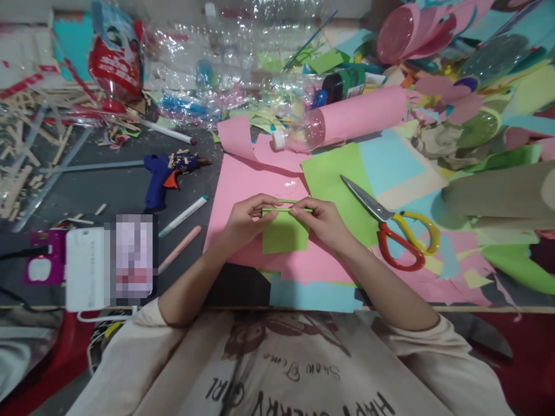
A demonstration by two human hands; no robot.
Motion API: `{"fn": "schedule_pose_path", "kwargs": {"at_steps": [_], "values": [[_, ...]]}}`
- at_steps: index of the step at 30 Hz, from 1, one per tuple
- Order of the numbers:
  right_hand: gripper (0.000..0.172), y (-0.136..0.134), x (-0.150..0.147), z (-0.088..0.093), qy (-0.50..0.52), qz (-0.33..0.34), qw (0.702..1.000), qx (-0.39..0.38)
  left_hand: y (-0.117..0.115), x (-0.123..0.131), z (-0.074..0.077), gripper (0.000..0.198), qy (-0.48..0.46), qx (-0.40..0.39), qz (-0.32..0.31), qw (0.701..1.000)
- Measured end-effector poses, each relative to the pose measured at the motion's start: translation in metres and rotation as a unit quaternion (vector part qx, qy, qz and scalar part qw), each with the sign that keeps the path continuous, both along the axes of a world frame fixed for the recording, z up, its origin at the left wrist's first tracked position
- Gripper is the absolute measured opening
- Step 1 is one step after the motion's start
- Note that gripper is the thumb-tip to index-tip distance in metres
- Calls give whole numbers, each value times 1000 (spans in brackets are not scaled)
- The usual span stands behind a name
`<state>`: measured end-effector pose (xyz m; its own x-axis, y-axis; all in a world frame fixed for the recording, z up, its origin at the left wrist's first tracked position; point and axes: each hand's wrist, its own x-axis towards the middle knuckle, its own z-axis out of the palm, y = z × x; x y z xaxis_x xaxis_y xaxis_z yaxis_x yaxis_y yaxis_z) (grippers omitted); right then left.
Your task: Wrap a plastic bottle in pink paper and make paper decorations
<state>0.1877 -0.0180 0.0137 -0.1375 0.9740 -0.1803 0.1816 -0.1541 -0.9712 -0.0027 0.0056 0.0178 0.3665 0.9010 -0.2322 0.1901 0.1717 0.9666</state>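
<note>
Right now the green paper (284,238) is lying on the pink sheet (243,185) at 12 o'clock. The left hand (245,222) and right hand (324,222) are pinching its far edge, fingertips closed on a narrow fold. Pressing evenly from both ends should be giving a straight crease. Scissors (390,231) are sitting at 3 o'clock and a glue gun (167,172) at 10.

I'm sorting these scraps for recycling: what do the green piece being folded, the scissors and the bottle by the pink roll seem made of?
Green piece: matte paper, likely; thin, sharply creased at its top edge. Scissors: shiny metal blades, glossy red and yellow handles, probably plastic. Bottle: clear plastic, white cap.
</note>
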Motion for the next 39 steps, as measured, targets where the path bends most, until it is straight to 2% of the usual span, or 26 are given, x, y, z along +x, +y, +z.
{"fn": "schedule_pose_path", "kwargs": {"at_steps": [5,15,25,29,36,39], "values": [[31,-1,-1,-3,7,2,1000,3,0,0,0,25,5,57,-57,997],[23,0,0,-3,33,-6,999,-17,-2,0,-5,24,-38,48,-34,998],[45,-1,1,5,15,20,999,-27,-2,-1,-7,27,-52,75,-24,996],[45,0,1,3,9,33,999,-23,-2,-2,-8,28,-42,90,-35,994],[35,-1,1,0,17,15,1000,-20,-2,-2,-7,23,5,167,-71,983],[33,0,-2,1,69,-23,996,-46,-6,-1,-10,21,-5,222,-72,972]]}}
